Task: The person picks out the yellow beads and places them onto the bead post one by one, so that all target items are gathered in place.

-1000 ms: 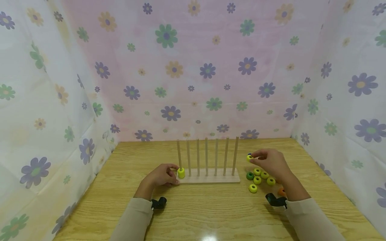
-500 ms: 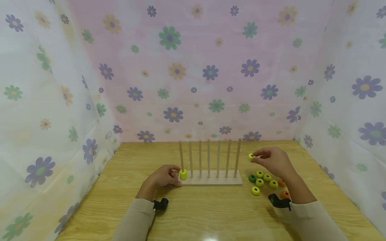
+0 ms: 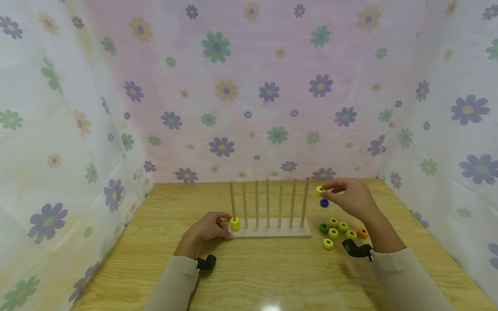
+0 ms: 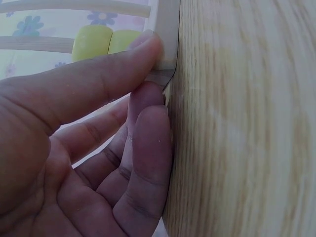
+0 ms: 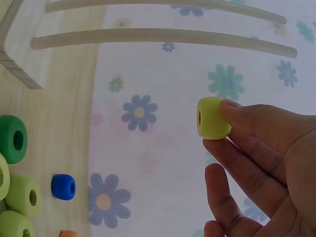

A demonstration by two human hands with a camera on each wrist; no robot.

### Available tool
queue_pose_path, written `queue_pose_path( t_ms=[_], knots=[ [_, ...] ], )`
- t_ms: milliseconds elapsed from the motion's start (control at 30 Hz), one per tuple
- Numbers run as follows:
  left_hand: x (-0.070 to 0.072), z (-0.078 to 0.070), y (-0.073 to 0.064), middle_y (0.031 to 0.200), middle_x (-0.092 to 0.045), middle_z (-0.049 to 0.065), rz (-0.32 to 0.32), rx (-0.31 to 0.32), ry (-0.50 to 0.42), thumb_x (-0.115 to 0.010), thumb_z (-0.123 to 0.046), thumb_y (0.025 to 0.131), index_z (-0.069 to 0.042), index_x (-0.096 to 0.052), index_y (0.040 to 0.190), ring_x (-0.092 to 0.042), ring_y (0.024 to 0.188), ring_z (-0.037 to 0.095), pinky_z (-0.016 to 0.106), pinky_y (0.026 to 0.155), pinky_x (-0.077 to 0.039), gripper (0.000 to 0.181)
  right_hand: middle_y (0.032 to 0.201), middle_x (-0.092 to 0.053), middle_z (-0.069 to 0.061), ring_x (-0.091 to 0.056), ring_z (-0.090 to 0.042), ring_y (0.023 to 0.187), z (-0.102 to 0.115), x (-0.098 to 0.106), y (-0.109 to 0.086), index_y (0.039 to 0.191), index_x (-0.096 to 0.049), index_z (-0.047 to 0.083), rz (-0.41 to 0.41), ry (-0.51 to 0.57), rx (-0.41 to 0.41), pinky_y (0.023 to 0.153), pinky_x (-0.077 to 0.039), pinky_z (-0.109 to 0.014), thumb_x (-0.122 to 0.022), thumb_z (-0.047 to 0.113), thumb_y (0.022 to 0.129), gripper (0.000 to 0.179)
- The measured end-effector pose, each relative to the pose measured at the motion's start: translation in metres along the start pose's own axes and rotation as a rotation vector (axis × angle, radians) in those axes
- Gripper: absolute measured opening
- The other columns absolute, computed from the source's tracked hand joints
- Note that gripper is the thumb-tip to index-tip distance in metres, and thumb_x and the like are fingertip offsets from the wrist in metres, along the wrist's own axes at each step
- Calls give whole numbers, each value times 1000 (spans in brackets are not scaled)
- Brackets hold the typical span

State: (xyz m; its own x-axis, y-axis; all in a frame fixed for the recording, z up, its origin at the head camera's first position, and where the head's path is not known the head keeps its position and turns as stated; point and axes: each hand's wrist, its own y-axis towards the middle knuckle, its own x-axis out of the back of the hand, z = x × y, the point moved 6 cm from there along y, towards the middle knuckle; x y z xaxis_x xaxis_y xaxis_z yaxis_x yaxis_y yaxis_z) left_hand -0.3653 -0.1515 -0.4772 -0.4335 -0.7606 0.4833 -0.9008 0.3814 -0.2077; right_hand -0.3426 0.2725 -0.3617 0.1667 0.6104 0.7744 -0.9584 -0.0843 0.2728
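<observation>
My right hand (image 3: 352, 198) pinches a yellow bead (image 5: 213, 118) between thumb and fingertips, raised above the tabletop to the right of the wooden peg stand (image 3: 272, 232). The stand has a flat base and a row of several upright pegs. Two yellow beads (image 4: 92, 42) are stacked on its leftmost peg. At the base's left end my left hand (image 3: 210, 226) grips the corner, thumb on the top edge beside the lower bead and curled fingers at the end.
Several yellow beads (image 3: 333, 233), a green bead (image 3: 324, 227) and an orange bead (image 3: 362, 233) lie right of the stand. A blue bead (image 3: 324, 203) lies farther back. Flowered cloth (image 3: 249, 129) walls in the wooden table (image 3: 268, 272) at the back and sides.
My right hand has lifted the yellow bead higher and farther back, and the blue bead beneath now shows fully. The left hand stays at the stand's end.
</observation>
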Motion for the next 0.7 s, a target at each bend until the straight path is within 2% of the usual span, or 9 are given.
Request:
queue_pose_path(
  t_ms=[167, 433, 700],
  knots=[
    [1, 1, 1, 95, -64, 10, -4, 4, 6, -86, -10, 85, -5, -58, 142, -65, 74, 19, 32, 67, -57, 64, 120, -73, -13, -66, -33, 108, 8, 5, 1, 118, -78, 22, -3, 3, 12, 83, -56, -54, -74, 52, 94, 39],
    [1, 4, -1, 96, -63, 12, -10, 5, 0, -87, -10, 85, -4, -58, 142, -65, 76, 20, 33, 68, -58, 64, 119, -72, -18, -71, -30, 95, 18, 12, 1, 117, -78, 21, -1, 32, 16, 62, -59, -34, -75, 50, 93, 38],
    [1, 3, 1, 96, -65, 11, 2, -5, 8, -86, -12, 85, -5, -59, 141, -66, 76, 19, 33, 69, -58, 63, 116, -75, -15, -68, -34, 105, 30, 24, 0, 116, -79, 19, -30, -39, 49, 63, -56, -33, -76, 44, 94, 33]
  ],
)
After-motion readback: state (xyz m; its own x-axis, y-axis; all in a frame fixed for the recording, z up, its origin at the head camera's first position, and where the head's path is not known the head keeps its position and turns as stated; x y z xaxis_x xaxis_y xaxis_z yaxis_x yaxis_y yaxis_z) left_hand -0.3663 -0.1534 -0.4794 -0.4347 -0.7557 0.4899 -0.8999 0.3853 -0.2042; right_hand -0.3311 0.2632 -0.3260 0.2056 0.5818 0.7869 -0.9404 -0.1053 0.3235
